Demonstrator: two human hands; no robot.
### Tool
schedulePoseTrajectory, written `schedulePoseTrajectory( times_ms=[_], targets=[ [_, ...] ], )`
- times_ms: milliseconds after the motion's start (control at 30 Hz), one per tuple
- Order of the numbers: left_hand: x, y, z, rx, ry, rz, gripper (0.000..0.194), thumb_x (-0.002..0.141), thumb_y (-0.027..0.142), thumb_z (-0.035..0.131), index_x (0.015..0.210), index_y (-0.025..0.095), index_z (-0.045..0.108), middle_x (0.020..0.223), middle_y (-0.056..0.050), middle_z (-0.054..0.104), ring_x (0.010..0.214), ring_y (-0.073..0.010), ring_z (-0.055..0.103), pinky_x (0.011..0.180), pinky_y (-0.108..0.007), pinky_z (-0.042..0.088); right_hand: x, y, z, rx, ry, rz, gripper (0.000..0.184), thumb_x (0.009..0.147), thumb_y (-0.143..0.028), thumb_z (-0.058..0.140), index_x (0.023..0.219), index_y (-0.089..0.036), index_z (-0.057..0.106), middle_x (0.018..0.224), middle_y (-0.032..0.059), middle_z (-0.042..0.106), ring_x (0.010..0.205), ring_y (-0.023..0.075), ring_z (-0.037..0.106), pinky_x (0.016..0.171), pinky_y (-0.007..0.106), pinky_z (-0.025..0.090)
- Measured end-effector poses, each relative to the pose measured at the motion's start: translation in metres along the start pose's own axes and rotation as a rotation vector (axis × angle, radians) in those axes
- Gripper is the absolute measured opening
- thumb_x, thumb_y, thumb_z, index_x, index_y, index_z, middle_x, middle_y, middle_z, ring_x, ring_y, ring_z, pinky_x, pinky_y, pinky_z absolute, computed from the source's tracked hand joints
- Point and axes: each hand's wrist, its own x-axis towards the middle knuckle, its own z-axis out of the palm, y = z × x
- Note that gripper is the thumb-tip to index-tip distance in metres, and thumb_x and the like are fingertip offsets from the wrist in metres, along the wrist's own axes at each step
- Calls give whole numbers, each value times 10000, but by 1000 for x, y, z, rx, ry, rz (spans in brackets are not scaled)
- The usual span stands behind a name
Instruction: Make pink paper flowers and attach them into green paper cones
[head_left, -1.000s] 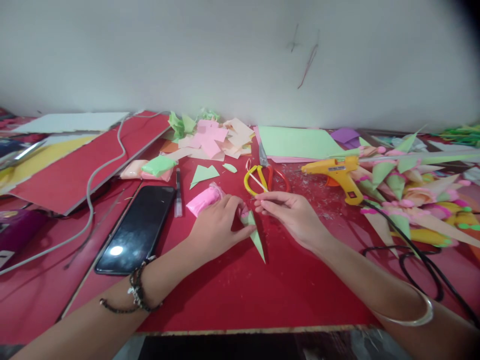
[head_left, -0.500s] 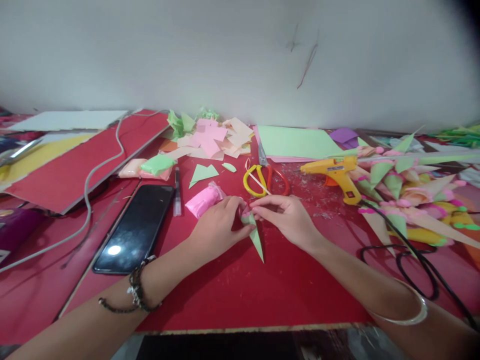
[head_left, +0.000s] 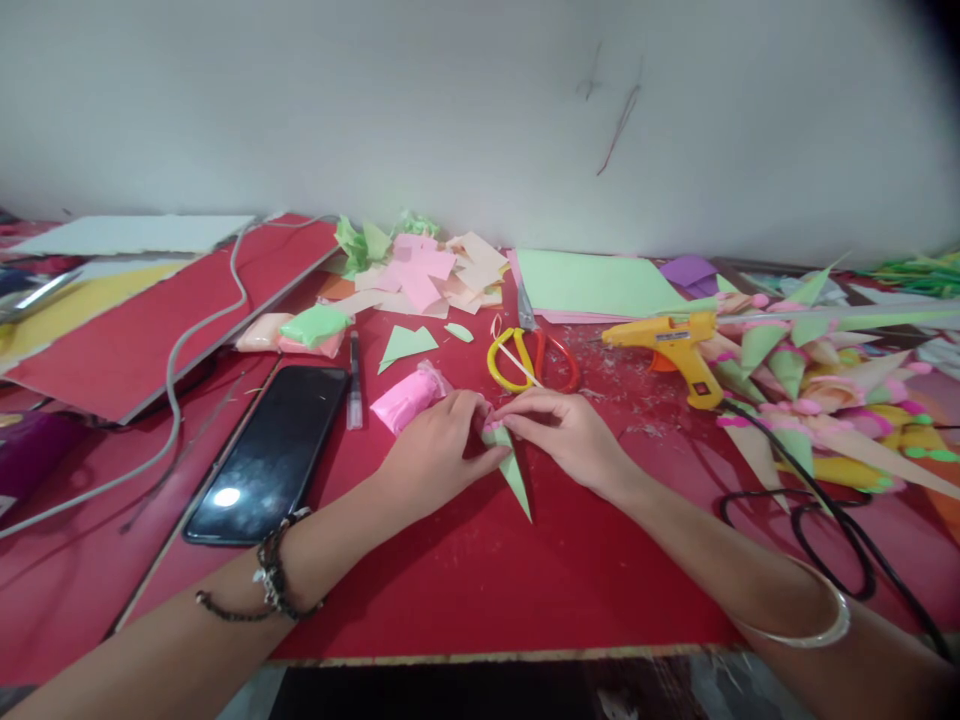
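A small green paper cone (head_left: 516,476) points toward me on the red board (head_left: 465,580). My left hand (head_left: 439,450) is closed around its wide upper end. My right hand (head_left: 574,432) pinches the same end from the right, fingertips meeting my left fingers; something pink shows at the cone's mouth. A pink lump in clear plastic (head_left: 409,396) lies just behind my left hand. Yellow and red handled scissors (head_left: 529,358) lie behind my right hand.
A black phone (head_left: 270,452) and a pen (head_left: 354,382) lie to the left. A yellow glue gun (head_left: 671,348) with a black cord (head_left: 832,520) sits at right beside a heap of paper cones (head_left: 817,390). Paper scraps (head_left: 424,272) and green sheets (head_left: 592,282) lie by the wall.
My right hand has moved left from beside the cone until its fingertips pinch the cone's top against my left hand. The left hand has stayed on the cone.
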Motion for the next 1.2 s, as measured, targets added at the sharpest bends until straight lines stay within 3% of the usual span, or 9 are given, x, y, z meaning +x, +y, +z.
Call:
schedulePoseTrajectory(
  times_ms=[200,667,833,967,1067,1133,1200],
  targets=[
    [0,0,1,26,-4,9,204,756,354,502,852,182,450,772,-15,554,682,-165,553,548,-273,403,3,1,3,133,-8,100,85,683,-228,612,761,-199,627,778,6,649,739,136,599,717,280,454],
    [1,0,0,73,8,36,204,746,350,514,852,187,450,778,-10,569,679,-163,560,549,-266,396,5,2,0,146,-45,144,68,690,-234,593,729,-180,600,720,-3,615,657,106,560,642,243,441],
    [0,4,-6,112,4,5,267,774,412,481,900,180,439,773,-5,587,679,-162,578,515,-246,392,4,3,0,203,34,163,120,724,-292,559,731,-177,590,650,-17,581,592,93,536,602,235,434],
    [-2,7,-22,331,167,-16,422,801,506,383,1047,165,429,881,-47,598,694,-175,589,480,-244,374,3,2,0,267,105,196,152,741,-311,539,697,-169,572,602,-25,556,543,77,518,569,222,427],
    [-1,-2,-34,560,279,-47,394,805,465,394,1045,163,471,947,-80,592,812,-220,580,582,-284,417,2,0,0,276,110,195,157,748,-308,531,689,-167,567,580,-32,537,507,66,497,536,212,415],
    [-1,-12,-38,683,263,-91,369,785,455,429,978,154,520,923,-108,596,897,-274,551,661,-337,429,2,-2,0,266,111,187,152,750,-304,531,693,-168,567,579,-32,534,496,65,492,523,211,410],
    [0,-22,-39,738,166,-138,373,762,475,452,893,142,556,856,-132,603,862,-303,557,634,-367,435,1,-3,0,246,117,170,143,752,-294,528,693,-169,566,573,-33,530,490,65,488,514,209,409]
  ],
)
